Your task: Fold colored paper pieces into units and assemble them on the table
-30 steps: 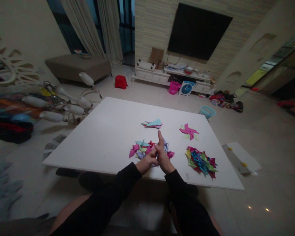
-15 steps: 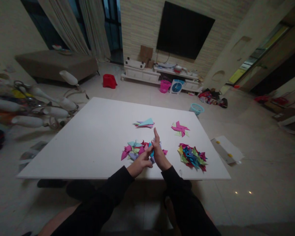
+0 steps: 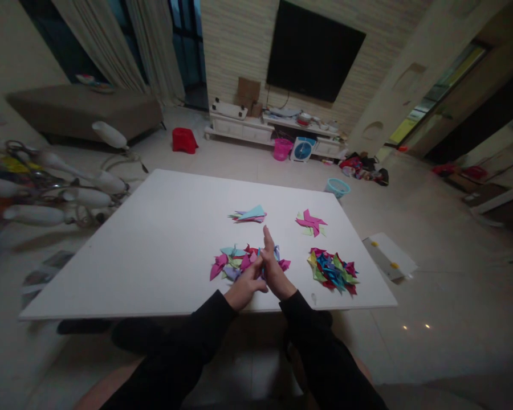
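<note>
Over the near side of the white table [image 3: 123,245], my left hand [image 3: 245,286] and my right hand [image 3: 276,273] meet at the fingers. Between them shows a sliver of blue folded paper [image 3: 259,251], mostly hidden by the fingers. The right hand is held edge-up with its fingers extended; the left fingers press against it. Behind and below the hands spreads a pile of colourful folded paper pieces [image 3: 219,265], partly covered by them. To the right lies another heap of folded paper pieces [image 3: 333,272].
Farther back on the table are a stack of pointed folded papers [image 3: 253,213] and a pink and green pinwheel-like pair of papers [image 3: 311,222]. A small clear object [image 3: 313,298] lies near the front edge. Lamp arms with white shades [image 3: 88,196] stand left of the table.
The hands stay together in nearly the same place, and less of the blue paper shows between them. The whole view has shifted slightly.
</note>
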A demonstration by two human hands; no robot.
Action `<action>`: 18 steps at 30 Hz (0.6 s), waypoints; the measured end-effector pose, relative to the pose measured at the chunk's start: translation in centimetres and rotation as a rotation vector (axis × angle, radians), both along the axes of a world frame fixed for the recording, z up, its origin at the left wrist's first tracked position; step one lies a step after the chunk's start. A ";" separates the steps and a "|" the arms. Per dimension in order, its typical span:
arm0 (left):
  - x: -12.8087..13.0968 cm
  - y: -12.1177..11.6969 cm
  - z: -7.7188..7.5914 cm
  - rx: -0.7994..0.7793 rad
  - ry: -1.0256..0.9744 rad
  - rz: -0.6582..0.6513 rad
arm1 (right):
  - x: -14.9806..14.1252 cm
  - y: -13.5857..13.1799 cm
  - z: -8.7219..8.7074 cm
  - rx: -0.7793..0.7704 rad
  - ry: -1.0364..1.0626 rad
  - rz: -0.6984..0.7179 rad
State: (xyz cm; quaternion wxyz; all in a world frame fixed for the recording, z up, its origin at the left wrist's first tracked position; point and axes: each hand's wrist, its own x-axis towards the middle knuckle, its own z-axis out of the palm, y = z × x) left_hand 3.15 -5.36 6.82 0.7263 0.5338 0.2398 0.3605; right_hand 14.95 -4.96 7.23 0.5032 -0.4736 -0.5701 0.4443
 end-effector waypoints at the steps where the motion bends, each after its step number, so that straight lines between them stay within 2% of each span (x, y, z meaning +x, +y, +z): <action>1: 0.1 -0.5 0.4 0.047 0.050 -0.002 | 0.7 0.2 -0.2 0.009 -0.008 -0.039; 3: 0.2 -1.9 1.1 0.166 0.188 -0.036 | 2.7 0.9 -0.6 0.008 -0.055 -0.129; 6: 0.0 -3.6 2.0 0.334 0.420 -0.261 | 6.1 2.1 -0.8 0.007 -0.197 -0.291; 8: -0.6 -4.1 2.1 0.421 0.552 -0.352 | 7.5 2.7 -0.7 0.006 -0.288 -0.358; 13: -2.8 -3.7 1.5 0.644 0.840 -0.232 | 7.4 3.3 -0.9 0.031 -0.556 -0.381; 15: -3.8 -3.5 1.3 0.684 0.899 -0.215 | 6.9 3.3 -1.1 0.039 -0.695 -0.323; 18: -5.1 -3.2 1.1 0.707 0.952 -0.190 | 5.9 3.0 -1.6 0.027 -0.897 -0.153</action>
